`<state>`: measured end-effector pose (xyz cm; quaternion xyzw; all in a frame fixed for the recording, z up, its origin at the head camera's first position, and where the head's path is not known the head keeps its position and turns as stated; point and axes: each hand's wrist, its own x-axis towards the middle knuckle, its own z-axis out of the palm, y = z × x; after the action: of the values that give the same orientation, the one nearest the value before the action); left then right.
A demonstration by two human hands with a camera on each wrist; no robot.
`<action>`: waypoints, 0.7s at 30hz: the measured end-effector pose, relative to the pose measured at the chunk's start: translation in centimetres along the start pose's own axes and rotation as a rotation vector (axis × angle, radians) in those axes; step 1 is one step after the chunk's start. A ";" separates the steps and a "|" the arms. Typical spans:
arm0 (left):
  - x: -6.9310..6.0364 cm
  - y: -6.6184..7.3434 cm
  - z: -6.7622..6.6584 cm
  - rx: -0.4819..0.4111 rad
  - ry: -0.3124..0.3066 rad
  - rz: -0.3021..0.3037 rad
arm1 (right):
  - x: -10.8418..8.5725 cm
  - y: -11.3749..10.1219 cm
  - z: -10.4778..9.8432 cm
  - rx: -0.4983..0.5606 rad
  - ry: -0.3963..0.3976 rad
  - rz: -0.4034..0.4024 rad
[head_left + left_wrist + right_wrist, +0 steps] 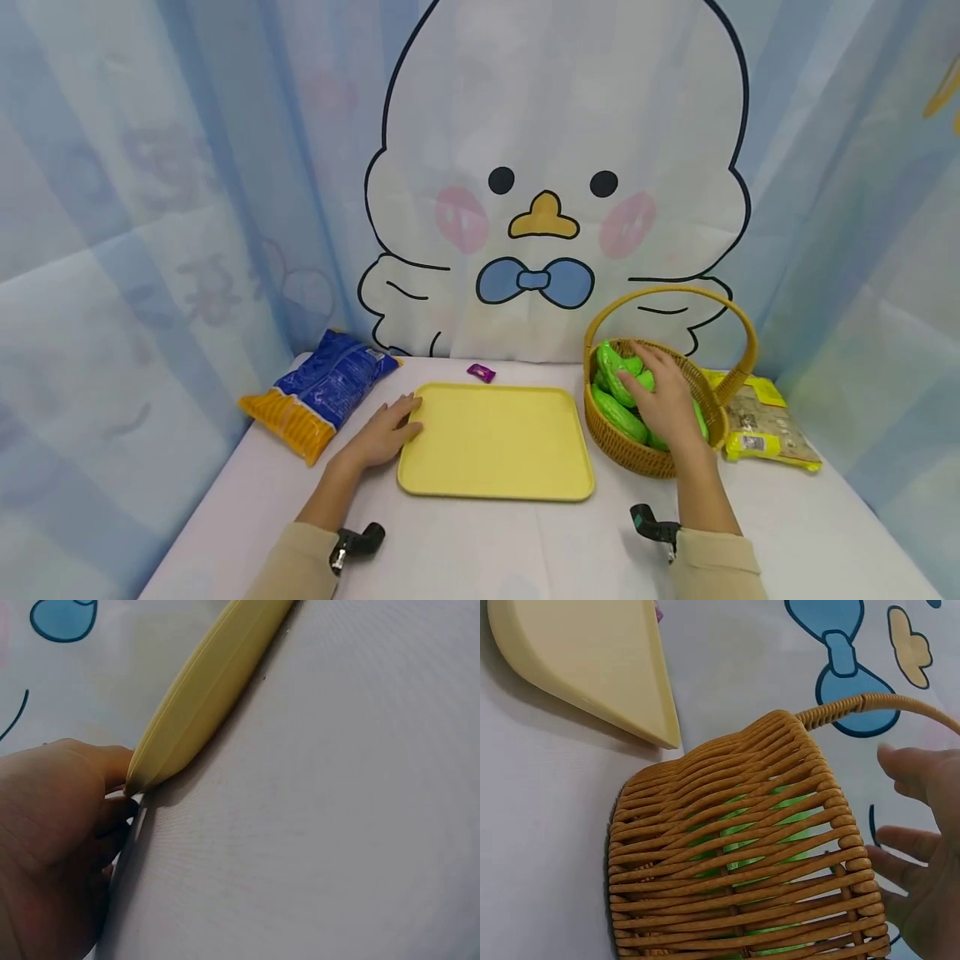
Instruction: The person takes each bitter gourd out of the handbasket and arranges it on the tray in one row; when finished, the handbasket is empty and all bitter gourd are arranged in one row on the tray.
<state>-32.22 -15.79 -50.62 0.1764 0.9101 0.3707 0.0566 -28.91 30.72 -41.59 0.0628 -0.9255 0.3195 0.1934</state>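
One white-covered table supports all items.

Basket: woven, with an arched handle; stands upright to the right of the tray. Expect a light body with some flex in the weave, its load set by the contents. Lift by the top of the handle; steady by the rim.

Tray: yellow, shallow, rounded corners; lies flat at the centre of the table. It is likely stiff, light and smooth, so liable to slide if pushed from one side. Take hold at the raised rim, on opposite short sides, to keep it level.

Blue-and-orange bag: lies left of the tray. Yellow-edged bag: lies right of the basket, partly behind it.

Left hand: fingers extended, touching the tray's left rim; not clenched. Right hand: fingers spread over the basket's contents; no item is seen grasped. Contact with the contents cannot be confirmed.

Green pieces: glossy, elongated, heaped inside the basket. Their surface may be slippery; firmness cannot be told. Grip each around its middle with light, even pressure.

Purple wrapped piece: lies just beyond the tray's far edge.
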 end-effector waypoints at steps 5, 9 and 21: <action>-0.1 -0.2 -0.2 0.007 0.004 0.013 | 0.8 0.0 0.4 -0.006 -0.097 0.048; 0.0 -0.2 -0.1 0.008 0.002 0.012 | 1.6 0.1 0.5 -0.030 -0.215 0.061; -0.1 -0.2 -0.1 -0.020 0.011 -0.002 | 3.4 0.9 0.9 -0.090 -0.351 0.040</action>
<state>-32.24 -16.00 -50.67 0.1729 0.9068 0.3808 0.0537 -32.57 30.86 -41.40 0.0903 -0.9595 0.2657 0.0250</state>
